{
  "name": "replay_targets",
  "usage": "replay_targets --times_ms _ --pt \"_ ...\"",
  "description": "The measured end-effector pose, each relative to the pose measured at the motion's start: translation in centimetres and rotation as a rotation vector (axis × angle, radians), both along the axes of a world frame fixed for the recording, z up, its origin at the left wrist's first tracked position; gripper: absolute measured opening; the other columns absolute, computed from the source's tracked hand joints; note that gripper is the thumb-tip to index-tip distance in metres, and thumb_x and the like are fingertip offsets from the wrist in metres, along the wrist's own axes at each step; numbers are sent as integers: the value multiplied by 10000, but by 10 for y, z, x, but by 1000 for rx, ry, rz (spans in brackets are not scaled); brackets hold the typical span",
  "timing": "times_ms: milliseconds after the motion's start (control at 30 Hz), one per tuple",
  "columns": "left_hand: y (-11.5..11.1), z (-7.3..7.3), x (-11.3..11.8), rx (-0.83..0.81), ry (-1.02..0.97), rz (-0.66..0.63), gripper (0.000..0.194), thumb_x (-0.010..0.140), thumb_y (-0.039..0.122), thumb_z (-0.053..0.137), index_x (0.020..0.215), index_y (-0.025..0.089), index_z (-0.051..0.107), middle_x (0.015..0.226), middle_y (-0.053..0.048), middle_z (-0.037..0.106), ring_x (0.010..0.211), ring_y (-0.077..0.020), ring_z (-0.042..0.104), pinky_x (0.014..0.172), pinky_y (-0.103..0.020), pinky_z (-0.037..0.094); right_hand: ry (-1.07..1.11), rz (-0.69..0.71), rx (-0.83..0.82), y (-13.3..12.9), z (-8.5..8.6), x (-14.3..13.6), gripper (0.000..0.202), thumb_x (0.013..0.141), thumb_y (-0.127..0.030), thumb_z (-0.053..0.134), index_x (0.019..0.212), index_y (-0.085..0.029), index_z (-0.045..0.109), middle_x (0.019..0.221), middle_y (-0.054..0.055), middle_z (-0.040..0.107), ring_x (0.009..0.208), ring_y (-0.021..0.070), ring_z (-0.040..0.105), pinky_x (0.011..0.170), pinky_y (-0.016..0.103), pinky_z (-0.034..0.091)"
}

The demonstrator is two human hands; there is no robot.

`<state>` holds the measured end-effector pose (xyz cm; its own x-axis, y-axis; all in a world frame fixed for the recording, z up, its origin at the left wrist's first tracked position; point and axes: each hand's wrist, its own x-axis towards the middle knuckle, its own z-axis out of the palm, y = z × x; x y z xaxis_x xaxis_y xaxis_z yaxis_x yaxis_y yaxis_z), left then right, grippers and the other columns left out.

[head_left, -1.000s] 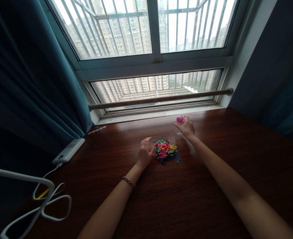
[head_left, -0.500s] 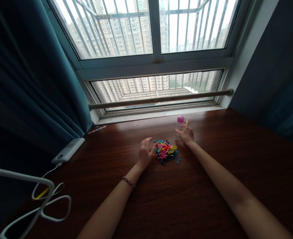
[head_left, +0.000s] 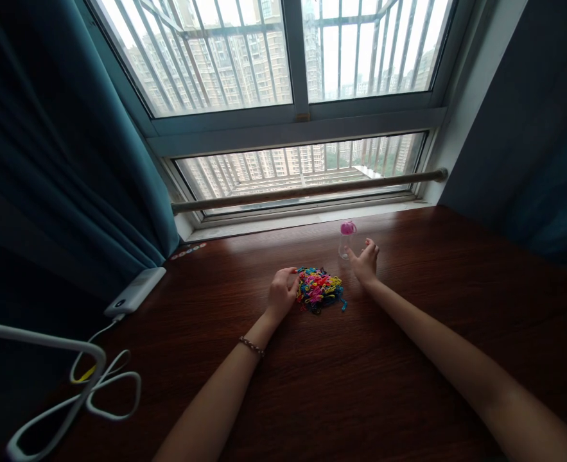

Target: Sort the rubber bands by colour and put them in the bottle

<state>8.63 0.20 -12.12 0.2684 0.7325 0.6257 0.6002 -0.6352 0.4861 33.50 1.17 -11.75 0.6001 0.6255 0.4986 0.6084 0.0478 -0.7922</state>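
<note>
A loose heap of small colourful bands [head_left: 318, 287] lies on the dark wooden tabletop [head_left: 293, 385]. At the heap's left edge is my left hand [head_left: 283, 292], its fingers curved apart and touching the nearest bands. Behind the heap and a little to the right, a small clear bottle with a pink lid [head_left: 347, 230] stands upright. My right hand [head_left: 365, 262] is just to the right of the bottle, thumb and fingers spread, with nothing held between them.
A white power strip [head_left: 136, 292] with a looped white cable [head_left: 114, 417] lies at the left by the blue curtain [head_left: 71, 147]. A metal rail [head_left: 312, 191] crosses in front of the barred window at the back.
My right hand has let go of the bottle and moved slightly right and down from it. The bottle now stands by itself. My left hand has hardly moved beside the heap.
</note>
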Motion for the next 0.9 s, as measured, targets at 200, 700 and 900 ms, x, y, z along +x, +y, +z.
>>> replay_targets --times_ms 200,700,900 --pt "-12 9 4 45 99 -204 233 795 253 539 1021 217 584 1008 -58 633 1008 -197 558 906 -385 450 -152 484 -26 -60 3 -18 173 809 -272 462 940 -172 515 916 77 561 812 188 554 716 328 475" --pt "-6 2 4 103 204 -98 146 783 209 547 907 215 625 912 -48 647 941 -215 559 852 -402 452 -607 841 -135 -103 -1 -26 240 797 -171 484 1020 -210 562 938 68 603 901 202 560 807 359 477" --pt "-3 0 -2 2 90 -8 78 755 217 572 804 202 631 827 -47 637 843 -199 583 779 -362 474 -467 835 -96 -102 -1 -25 408 792 -142 462 1194 -216 460 1147 85 541 1089 207 500 941 391 425"
